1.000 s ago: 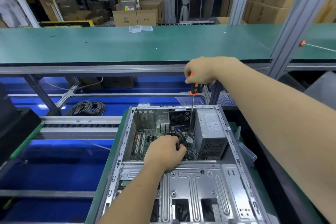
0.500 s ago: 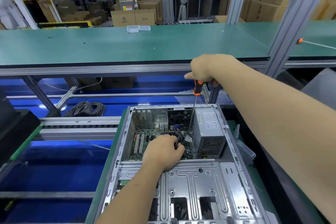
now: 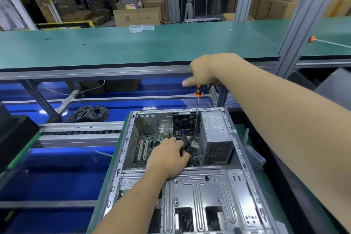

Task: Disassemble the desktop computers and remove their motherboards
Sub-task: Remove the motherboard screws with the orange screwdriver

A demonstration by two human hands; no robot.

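An open grey desktop case (image 3: 235,150) lies flat in front of me. Its green motherboard (image 3: 150,142) shows at the far left inside, and a grey power supply (image 3: 216,137) stands at the far right. My left hand (image 3: 167,157) reaches into the case and grips a bundle of black cables (image 3: 185,143) over the board. My right hand (image 3: 207,71) holds an orange-and-black screwdriver (image 3: 197,108) upright above the case, index finger pointing left. The shaft runs down between the fan and the power supply; its tip is hidden.
A metal drive cage (image 3: 199,195) covers the near half of the case. A long green bench (image 3: 133,45) runs across behind, with a small clear box (image 3: 141,28). A coil of dark cable (image 3: 88,114) lies below left. A black object (image 3: 13,137) sits at left.
My right hand has lifted slightly with the screwdriver and its index finger now sticks out to the left. My left hand stays on the cables.
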